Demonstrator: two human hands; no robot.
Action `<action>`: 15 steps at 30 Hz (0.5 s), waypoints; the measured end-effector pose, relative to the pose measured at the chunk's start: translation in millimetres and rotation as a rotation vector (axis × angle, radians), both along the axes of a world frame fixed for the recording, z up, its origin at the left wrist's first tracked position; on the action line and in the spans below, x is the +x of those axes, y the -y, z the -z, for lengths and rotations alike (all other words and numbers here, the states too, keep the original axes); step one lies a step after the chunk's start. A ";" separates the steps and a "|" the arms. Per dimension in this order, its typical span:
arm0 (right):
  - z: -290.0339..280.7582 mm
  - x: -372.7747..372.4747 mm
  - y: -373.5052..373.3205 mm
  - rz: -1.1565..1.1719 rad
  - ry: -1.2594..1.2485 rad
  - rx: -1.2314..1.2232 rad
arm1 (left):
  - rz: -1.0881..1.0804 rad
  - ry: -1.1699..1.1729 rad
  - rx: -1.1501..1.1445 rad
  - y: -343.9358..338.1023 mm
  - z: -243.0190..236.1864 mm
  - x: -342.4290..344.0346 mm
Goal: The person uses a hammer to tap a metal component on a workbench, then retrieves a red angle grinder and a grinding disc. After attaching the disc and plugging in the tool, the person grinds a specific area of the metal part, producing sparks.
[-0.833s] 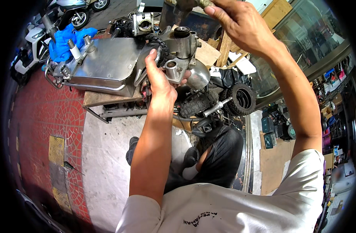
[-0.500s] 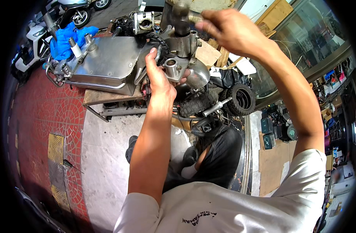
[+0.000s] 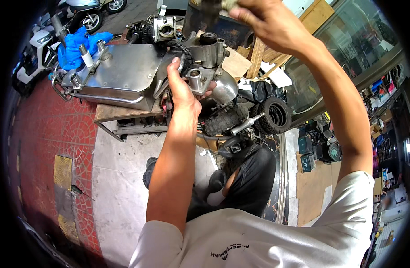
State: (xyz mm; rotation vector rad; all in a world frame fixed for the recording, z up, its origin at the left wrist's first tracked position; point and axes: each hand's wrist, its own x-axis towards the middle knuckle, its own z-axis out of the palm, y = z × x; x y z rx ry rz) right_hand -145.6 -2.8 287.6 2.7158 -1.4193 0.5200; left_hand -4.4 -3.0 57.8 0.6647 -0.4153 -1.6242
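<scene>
My left hand [image 3: 185, 94] grips a metal casting [image 3: 202, 58] with upright cylindrical bosses, its thumb up along the left side and fingertips showing at the right. A black ring [image 3: 208, 37] sits on top of the taller boss; the lower boss [image 3: 194, 79] has an open bore. My right hand [image 3: 265, 24] is raised above and to the right, closed on a hammer [image 3: 214, 7] whose dark, blurred head is partly cut off by the top edge. Beside the casting lies a large silver metal box [image 3: 115, 71] with pipe fittings on a worn bench [image 3: 109, 114].
A blue plastic bundle [image 3: 71, 53] and parked scooters [image 3: 37, 60] are at the upper left. Tyres [image 3: 274, 114], wood scraps [image 3: 234, 62] and a round silver part [image 3: 225, 87] crowd the right of the casting. A glass panel [image 3: 339, 58] stands right; a screwdriver-like tool [image 3: 80, 191] lies on the floor.
My right hand swung the hammer down onto the top of the casting at the middle frame, and now has lifted it back up. My left hand keeps its hold.
</scene>
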 end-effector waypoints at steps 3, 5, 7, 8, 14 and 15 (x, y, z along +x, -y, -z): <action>9.6 -15.1 0.9 -0.141 0.153 -0.341 | 0.006 0.003 0.024 0.1 -1.1 -4.4; 23.9 -25.9 9.7 -0.138 -0.113 -0.318 | 0.004 0.004 0.036 -1.5 -4.1 -7.3; 37.5 -22.9 13.2 -0.025 -0.362 -0.273 | 0.007 0.036 0.064 -1.6 -4.4 -4.8; 34.1 -20.7 15.3 -0.044 -0.363 -0.287 | 0.002 0.030 0.056 -1.2 -2.4 -3.3; 0.4 0.2 46.3 -0.068 -0.075 -0.155 | -0.056 0.060 0.042 -2.6 -0.6 7.1; -20.5 15.5 38.5 -0.007 0.021 -0.065 | -0.064 0.054 0.046 -2.8 0.6 8.3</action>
